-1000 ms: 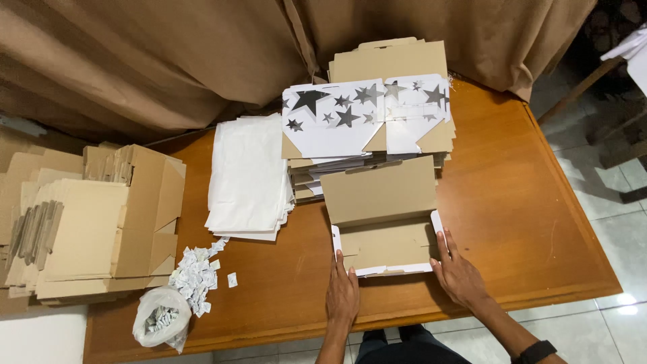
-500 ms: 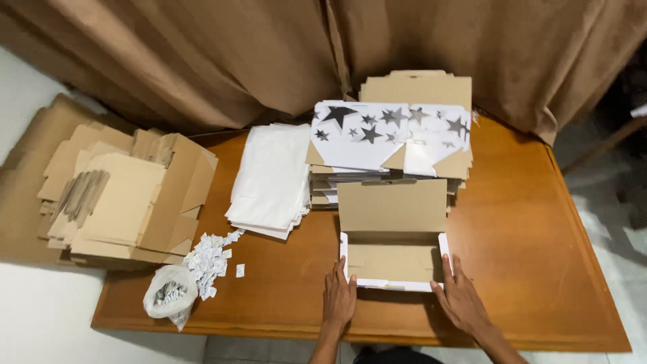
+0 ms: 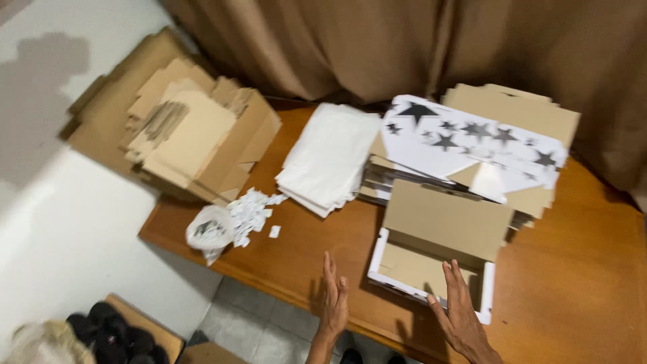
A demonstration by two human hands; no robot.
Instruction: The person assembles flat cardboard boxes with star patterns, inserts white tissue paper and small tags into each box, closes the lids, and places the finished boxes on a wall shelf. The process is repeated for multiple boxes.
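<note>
A small cardboard box [image 3: 431, 259] with white outer walls and a raised brown lid stands open on the wooden table [image 3: 579, 283] near its front edge. My left hand [image 3: 332, 296] hovers with fingers apart just left of the box, not touching it. My right hand [image 3: 460, 310] is open too, at the box's front right corner, close to its white wall; contact is unclear. Behind the box lies a stack of flat box blanks [image 3: 472, 145], white with black stars on top.
A pile of white sheets [image 3: 330, 158] lies left of the blanks. Small white paper scraps [image 3: 251, 209] and a clear plastic bag [image 3: 210, 229] sit near the table's left edge. Folded brown cartons [image 3: 182, 135] are heaped at far left. Brown curtain behind; dark shoes [image 3: 108, 327] on the floor.
The view has swung left and tilted. Both hands have come off the box's sides and now hover open in front of it.
</note>
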